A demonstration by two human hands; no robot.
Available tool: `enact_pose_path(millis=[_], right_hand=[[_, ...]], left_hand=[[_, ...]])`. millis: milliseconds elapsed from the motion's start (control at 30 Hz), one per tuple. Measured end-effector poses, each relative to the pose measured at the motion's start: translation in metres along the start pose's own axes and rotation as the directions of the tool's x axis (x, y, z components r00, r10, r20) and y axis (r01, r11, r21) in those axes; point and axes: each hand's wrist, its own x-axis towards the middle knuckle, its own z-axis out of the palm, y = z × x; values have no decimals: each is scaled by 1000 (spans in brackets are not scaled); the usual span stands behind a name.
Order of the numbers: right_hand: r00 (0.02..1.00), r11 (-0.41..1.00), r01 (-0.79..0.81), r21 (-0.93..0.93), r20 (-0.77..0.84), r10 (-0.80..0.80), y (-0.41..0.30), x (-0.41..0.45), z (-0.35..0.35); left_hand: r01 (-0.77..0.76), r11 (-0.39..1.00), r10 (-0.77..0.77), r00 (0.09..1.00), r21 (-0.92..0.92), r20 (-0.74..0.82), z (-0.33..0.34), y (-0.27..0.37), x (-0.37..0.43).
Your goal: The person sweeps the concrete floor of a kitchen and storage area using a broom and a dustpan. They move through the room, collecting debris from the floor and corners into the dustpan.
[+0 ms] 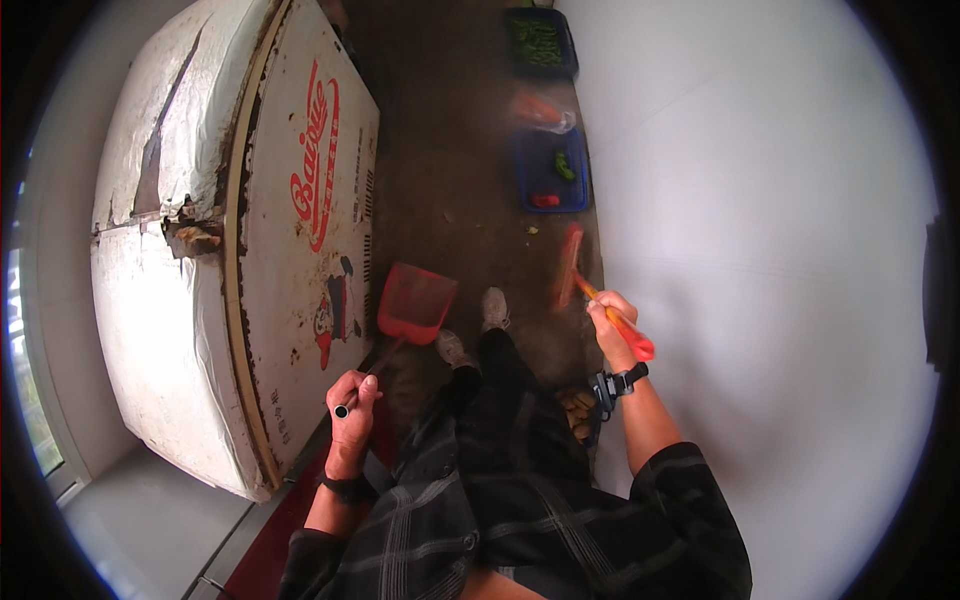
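Note:
My left hand grips the tube handle of a red long-handled dustpan, whose pan is down near the floor beside my shoes. In my right hand is the orange and yellow handle of a broom. Its red head is blurred and lies close to the foot of the white wall. Small pale scraps dot the dark floor between the broom and a blue basket. What the pan holds is hard to tell.
On my left stands a rusty white chest freezer with torn covering. Along the white wall are a blue basket with a green pepper, a plastic bag of orange-red things, and a crate of green vegetables. Brown lumps sit by my right leg.

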Motion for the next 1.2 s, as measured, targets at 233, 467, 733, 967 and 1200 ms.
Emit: enact_pose_path(millis=[233,467,733,967,1200], right_hand=[[967,983,25,-181,254,22,16,84,37],[797,957,259,-129,589,-136,31,66,115],[757,969,248,25,618,-209,-30,21,126],[901,981,141,-133,427,-71,-4,4,94],[934,989,109,-96,350,-68,6,14,139]], left_hand=[[-19,999,20,1000,34,-10,6,-1,8],[-16,999,16,1000,38,0,6,-4,6],[-18,999,17,1000,29,19,4,-13,5],[-33,999,31,998,37,57,1,-10,6],[-54,997,49,994,53,97,-4,-15,-1]])
